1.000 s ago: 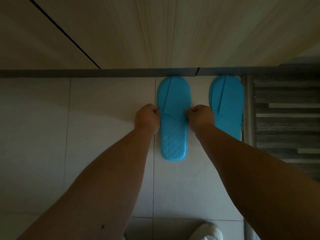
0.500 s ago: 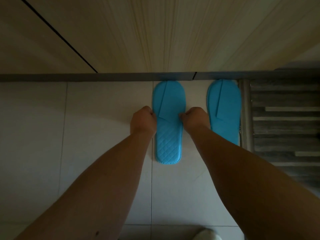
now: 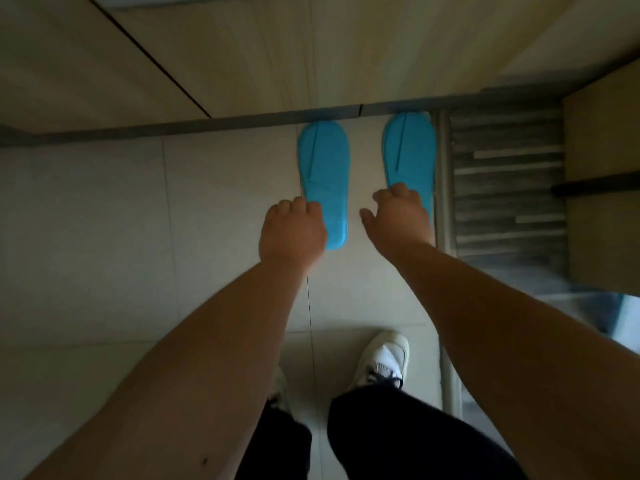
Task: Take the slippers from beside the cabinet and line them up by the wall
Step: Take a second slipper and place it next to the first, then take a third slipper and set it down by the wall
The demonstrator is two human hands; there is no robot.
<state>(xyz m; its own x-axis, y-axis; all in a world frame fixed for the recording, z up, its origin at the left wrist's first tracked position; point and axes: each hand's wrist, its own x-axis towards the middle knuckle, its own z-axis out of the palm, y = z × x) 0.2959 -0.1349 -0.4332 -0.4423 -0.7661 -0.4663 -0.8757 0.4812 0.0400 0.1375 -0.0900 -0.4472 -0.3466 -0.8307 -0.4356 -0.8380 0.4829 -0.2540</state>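
The left hand (image 3: pixel 292 230), loosely curled and holding nothing, hangs over the heel edge of the left blue slipper (image 3: pixel 323 168). The right hand (image 3: pixel 401 216), fingers slack and empty, covers the heel of the right blue slipper (image 3: pixel 410 150). Both flat, soft-looking, round-toed slippers lie parallel, toes touching the grey baseboard (image 3: pixel 207 124) (lined up, I judge), beside a ribbed mat (image 3: pixel 505 174).
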